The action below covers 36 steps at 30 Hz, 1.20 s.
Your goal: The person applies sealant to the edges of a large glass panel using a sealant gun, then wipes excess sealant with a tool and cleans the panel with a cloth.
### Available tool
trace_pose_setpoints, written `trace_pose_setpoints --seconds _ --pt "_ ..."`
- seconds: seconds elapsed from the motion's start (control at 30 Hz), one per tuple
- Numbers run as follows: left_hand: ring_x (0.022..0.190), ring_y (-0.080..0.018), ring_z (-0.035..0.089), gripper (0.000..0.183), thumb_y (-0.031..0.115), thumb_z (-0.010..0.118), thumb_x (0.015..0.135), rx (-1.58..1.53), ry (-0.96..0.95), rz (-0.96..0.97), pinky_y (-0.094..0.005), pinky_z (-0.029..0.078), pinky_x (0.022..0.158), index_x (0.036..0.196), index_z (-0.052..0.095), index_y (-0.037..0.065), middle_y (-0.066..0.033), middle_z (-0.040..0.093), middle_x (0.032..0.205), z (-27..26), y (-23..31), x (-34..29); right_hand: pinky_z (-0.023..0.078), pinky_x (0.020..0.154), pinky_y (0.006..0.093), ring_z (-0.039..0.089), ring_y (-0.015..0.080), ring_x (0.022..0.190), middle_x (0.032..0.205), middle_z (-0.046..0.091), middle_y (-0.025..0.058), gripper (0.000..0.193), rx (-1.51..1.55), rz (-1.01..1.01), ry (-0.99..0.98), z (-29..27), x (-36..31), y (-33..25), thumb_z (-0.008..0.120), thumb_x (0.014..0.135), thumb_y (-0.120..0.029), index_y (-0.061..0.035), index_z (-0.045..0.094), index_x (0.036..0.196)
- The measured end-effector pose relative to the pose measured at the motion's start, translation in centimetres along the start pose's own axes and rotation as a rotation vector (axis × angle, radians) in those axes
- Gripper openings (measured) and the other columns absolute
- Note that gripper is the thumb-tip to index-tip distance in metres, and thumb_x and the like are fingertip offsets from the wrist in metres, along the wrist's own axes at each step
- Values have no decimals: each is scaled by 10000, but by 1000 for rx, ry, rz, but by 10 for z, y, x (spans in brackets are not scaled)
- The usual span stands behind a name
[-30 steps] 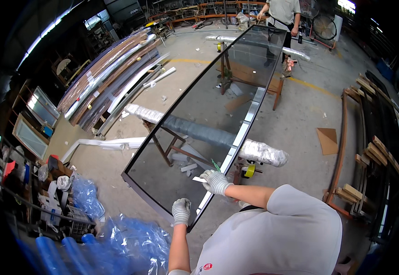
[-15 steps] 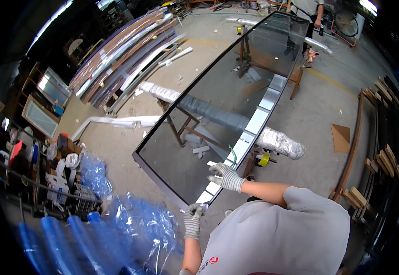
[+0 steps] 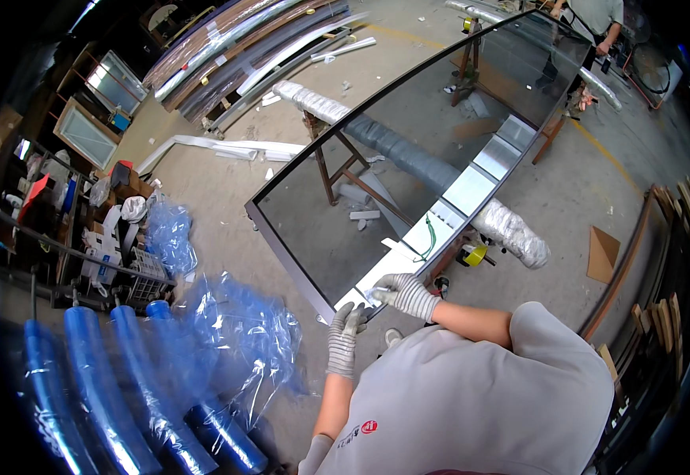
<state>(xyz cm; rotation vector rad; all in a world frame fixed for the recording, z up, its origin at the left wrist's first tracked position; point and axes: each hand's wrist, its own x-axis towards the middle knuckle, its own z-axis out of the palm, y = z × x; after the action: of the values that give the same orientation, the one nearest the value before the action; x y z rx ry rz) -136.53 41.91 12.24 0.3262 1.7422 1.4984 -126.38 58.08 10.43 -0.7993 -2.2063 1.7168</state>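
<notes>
I see, left to right: blue rolls (image 3: 101,389), blue film (image 3: 240,336) beside them, then the glass panel (image 3: 319,253) across wrapped bars (image 3: 513,232). Left hand (image 3: 343,342) half-curled at its near corner; can't tell if it's gripping. Right hand (image 3: 411,297) just beside, fingers bunched over the white strip (image 3: 469,190), hold unclear. Green cord (image 3: 433,234) on strip.
</notes>
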Motion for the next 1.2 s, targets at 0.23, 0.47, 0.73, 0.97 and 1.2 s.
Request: trace_pose_setpoints --seconds 0.23,0.47,0.73,0.97,1.2 --pt "910 -231 635 592 468 472 918 -223 -328 -158 -315 526 780 1154 526 -72 -180 635 1013 25 29 -14 447 867 405 570 251 983 1038 608 60 180 -639 -736 215 -13 -11 -24 618 741 -206 -123 656 896" --pt "911 -228 632 298 291 555 898 -568 -262 -248 -368 536 803 1037 554 28 -140 629 1003 31 1 -5 469 830 397 586 254 932 964 611 70 169 -676 -790 191 -13 -38 -24 600 751 -189 -99 643 888" --pt "910 -221 628 275 141 581 855 -673 -99 -307 -357 551 812 1087 545 -2 -104 612 999 33 -10 -5 465 787 392 571 249 918 899 597 58 184 -581 -888 155 -20 -41 -17 650 740 -214 -110 616 888" --pt "707 -166 648 259 157 629 846 -355 -54 -29 -265 576 601 1018 614 -37 -103 653 886 40 8 -7 475 799 343 588 216 876 894 616 70 282 -106 -291 211 -13 -45 -25 700 767 -260 -74 571 936" --pt "691 -150 634 339 262 642 859 -80 -68 57 -251 535 631 1017 635 -38 -93 661 864 46 7 -14 494 677 283 604 163 714 772 654 79 231 256 39 -14 -8 -36 12 701 775 -199 -16 625 893"
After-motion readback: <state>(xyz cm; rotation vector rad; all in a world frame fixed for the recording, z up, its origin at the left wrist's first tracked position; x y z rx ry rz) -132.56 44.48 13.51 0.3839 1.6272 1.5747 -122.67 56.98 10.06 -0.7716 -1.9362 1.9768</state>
